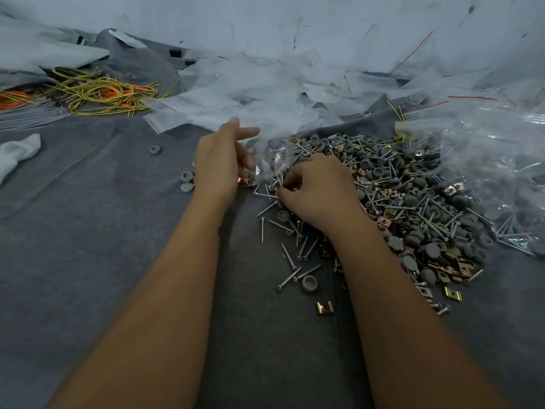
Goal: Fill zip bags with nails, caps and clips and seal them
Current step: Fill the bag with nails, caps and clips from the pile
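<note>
Grey cloth [88,261] covers the whole work surface under both forearms. Nearest, just below the right forearm, lie a brass clip [324,307], a loose cap [309,283] with its hollow up, and a few scattered nails [290,277]. The right hand [317,191] rests knuckles-up on the near left edge of the pile [413,208], fingers curled down and pinching among the nails there; exactly which piece it grips cannot be told. That pile, a mix of silver nails, grey caps and brass clips, spreads from under this hand out to the right and beyond it.

Just left of the right hand, the left hand [219,160] holds a small clear bag [269,162] by its edge, its lower fingers curled round the plastic while the forefinger and thumb point forward. The bag hangs crumpled between the 2 hands, touching the pile's near corner, with some small pieces showing through it. Left of the left hand sit 2 caps [186,180] close together, and 1 more [154,149] a little farther out.

Right of the pile lies a big clear sack [486,160] with more nails showing inside. Beyond the hands spreads a heap of empty zip bags [250,95] with red strips. Far to the left are yellow and orange wires [97,91], and a white rag [19,152] lies at the left edge.
</note>
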`<state>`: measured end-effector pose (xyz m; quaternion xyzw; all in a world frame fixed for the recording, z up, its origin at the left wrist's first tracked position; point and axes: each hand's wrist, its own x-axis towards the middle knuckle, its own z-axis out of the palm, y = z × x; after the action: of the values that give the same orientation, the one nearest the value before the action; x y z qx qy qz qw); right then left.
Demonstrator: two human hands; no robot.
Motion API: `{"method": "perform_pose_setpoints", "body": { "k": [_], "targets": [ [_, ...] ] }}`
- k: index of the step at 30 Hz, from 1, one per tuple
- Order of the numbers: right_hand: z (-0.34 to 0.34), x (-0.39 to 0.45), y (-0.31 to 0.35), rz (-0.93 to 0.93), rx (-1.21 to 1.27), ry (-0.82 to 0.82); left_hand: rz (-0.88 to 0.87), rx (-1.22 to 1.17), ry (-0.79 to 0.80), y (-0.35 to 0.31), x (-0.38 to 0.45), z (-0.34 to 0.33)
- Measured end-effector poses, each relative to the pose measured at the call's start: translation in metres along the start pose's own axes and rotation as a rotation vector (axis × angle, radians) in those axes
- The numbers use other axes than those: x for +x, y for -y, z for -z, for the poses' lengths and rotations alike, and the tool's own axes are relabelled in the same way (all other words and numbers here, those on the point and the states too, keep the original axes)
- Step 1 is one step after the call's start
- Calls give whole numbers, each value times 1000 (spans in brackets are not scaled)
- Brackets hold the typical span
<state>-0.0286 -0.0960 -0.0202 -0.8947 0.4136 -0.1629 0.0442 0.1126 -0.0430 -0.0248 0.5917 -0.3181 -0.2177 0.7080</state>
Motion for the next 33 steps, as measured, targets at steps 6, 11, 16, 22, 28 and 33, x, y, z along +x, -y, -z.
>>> {"method": "perform_pose_setpoints", "body": {
  "k": [6,11,16,22,28,33],
  "targets": [
    [2,0,-1,2,50,-9,-2,-263,-177,-3,7,15],
    [-3,0,5,9,-42,-21,-55,-22,-197,-2,5,11],
    [-2,1,3,-46,51,-20,-233,301,83,7,-4,2],
    [-2,0,3,-70,102,-114,-336,609,149,17,0,-2],
    [3,-1,-1,-159,366,-250,-248,492,-11,16,3,0],
    [5,1,0,-54,444,-418,-246,506,-71,15,4,-1]
  ]
}}
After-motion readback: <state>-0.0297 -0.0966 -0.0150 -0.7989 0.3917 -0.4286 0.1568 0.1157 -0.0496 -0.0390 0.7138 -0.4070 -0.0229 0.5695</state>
